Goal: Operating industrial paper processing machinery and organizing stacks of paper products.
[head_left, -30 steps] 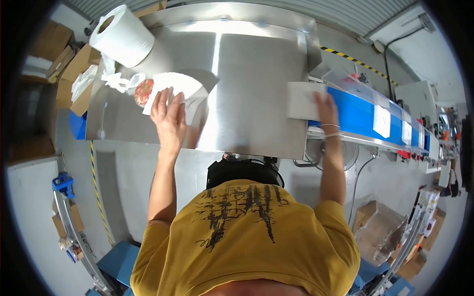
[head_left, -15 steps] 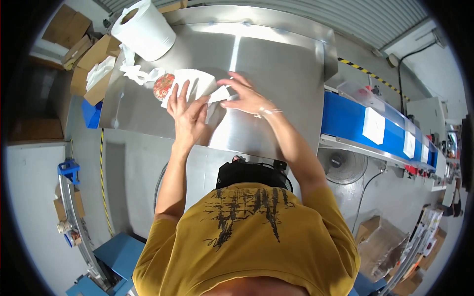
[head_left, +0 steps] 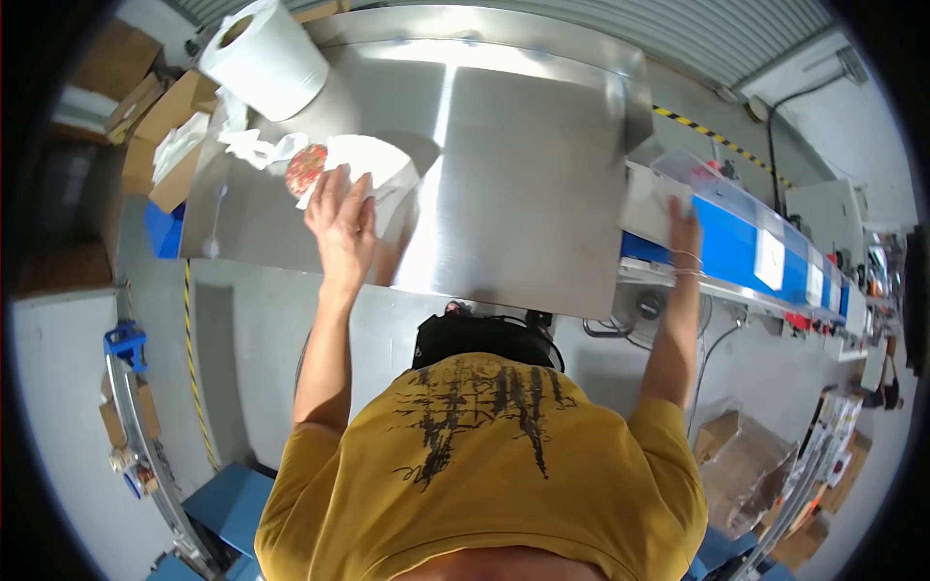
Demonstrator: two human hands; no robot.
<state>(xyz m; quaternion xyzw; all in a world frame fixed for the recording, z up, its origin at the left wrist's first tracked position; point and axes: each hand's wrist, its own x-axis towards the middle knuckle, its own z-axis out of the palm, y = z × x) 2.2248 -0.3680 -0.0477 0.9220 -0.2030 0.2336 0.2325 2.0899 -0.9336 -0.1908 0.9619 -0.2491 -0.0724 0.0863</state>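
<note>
My left hand [head_left: 341, 218] rests with its fingers apart on the near left part of a fanned stack of flat white sheets [head_left: 383, 167], which lies on the steel table [head_left: 523, 165]. Touching the left side of that stack is a round, red and white mottled thing [head_left: 306, 168]. Off to the right, my right hand [head_left: 684, 230] is over the start of the blue conveyor belt [head_left: 722, 232], with a flat white sheet [head_left: 651, 201] in its fingers. Motion smears this hand and the sheet, and the thumb is hidden.
A large white paper roll [head_left: 266, 63] stands at the table's back left corner, with crumpled white paper [head_left: 257, 147] below it. Cardboard boxes [head_left: 160, 131] and a blue bin [head_left: 165, 230] sit beyond the left edge. More white sheets [head_left: 769, 259] lie along the belt beside a clear guard.
My right hand has swung right from the stack to the conveyor, taking a white sheet along. My left hand has stayed on the stack. The whole view has shifted slightly.
</note>
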